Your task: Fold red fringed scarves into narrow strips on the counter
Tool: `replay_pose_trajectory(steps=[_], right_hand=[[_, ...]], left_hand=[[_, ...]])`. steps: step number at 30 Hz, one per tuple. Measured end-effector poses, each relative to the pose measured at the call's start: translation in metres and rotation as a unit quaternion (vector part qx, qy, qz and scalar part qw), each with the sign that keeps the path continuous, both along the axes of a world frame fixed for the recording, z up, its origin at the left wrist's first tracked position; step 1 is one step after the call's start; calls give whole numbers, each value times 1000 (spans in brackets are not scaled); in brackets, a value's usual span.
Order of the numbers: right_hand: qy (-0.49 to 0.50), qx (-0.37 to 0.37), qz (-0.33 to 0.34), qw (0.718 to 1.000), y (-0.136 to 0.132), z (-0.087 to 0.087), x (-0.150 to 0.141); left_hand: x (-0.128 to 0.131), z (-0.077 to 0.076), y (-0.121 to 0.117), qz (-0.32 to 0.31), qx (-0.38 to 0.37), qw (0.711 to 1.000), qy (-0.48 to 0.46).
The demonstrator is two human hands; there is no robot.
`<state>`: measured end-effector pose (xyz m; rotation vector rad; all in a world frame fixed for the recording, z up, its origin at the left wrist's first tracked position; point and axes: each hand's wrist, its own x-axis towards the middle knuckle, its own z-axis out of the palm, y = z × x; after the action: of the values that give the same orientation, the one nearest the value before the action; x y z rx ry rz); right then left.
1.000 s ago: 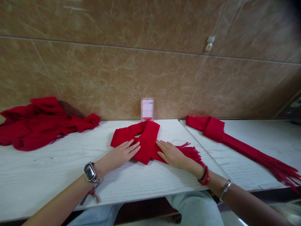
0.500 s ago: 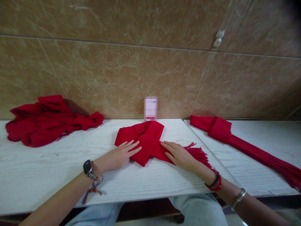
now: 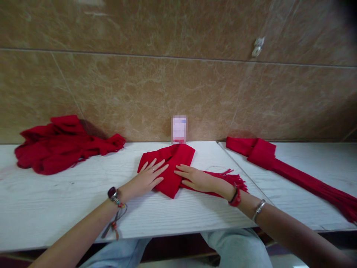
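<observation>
On the white wood-grain table in front of me lies a red scarf (image 3: 173,180), folded over itself, its fringed end pointing right. My left hand (image 3: 146,175) rests on the left part of the fold with fingers spread. Flat across the right side of the fold lies my right hand (image 3: 199,179), its fingertips on the crossed part and its wrist over the tail near the fringe. Both hands press on the cloth without gripping it. Part of the tail is hidden beneath my right hand and forearm.
A crumpled heap of red cloth (image 3: 58,147) lies at the left by the wall. Another folded red scarf (image 3: 263,152) stretches across the right table section, beyond a seam. A small blurred card (image 3: 179,128) stands against the brown tiled wall (image 3: 139,93) behind the middle scarf.
My right hand has slid left from the scarf's tail onto the crossed fold. My left hand has stayed on the fold, with its fingers slightly more spread. The view has shifted slightly.
</observation>
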<state>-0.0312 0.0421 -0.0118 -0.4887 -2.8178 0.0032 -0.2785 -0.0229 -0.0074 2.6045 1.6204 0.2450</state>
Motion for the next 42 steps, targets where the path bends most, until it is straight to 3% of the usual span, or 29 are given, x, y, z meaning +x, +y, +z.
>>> replay_pose_trajectory(steps=[3,6,11,14,19,22,24,26,28,33,39,42], right_hand=[[2,31,30,999,-3,-12,0],[10,32,9,999,-4,-16,8],[19,4,-40,999,1,5,1],[31,-15,-79,996,-2,14,-17],[-35,-29,-80,996,-18,-6,-28],[-41,-59,-51,996,-19,-11,-19],[-9,-100,-35,994,-7,-6,-14],[67,-125,-64,988,14,2,-11],[147,-116,-142,972,44,9,-9],[169,-185,-358,900,112,5,-3],[157,-212,-367,892,138,-14,-4],[145,-219,-364,893,140,-14,2]], left_hand=[[-5,-11,1,16,-35,997,61],[-6,-9,-2,20,-36,996,74],[-8,5,12,51,72,995,50],[-9,4,26,79,101,991,47],[-13,-16,27,67,94,991,62],[-14,-19,22,61,103,992,40],[-12,-15,19,56,106,993,14],[-7,-8,16,38,106,994,-14],[0,-1,12,8,99,995,-32],[16,6,1,-112,30,993,2],[18,8,-2,-169,-58,983,38],[15,7,1,-128,-48,991,8]])
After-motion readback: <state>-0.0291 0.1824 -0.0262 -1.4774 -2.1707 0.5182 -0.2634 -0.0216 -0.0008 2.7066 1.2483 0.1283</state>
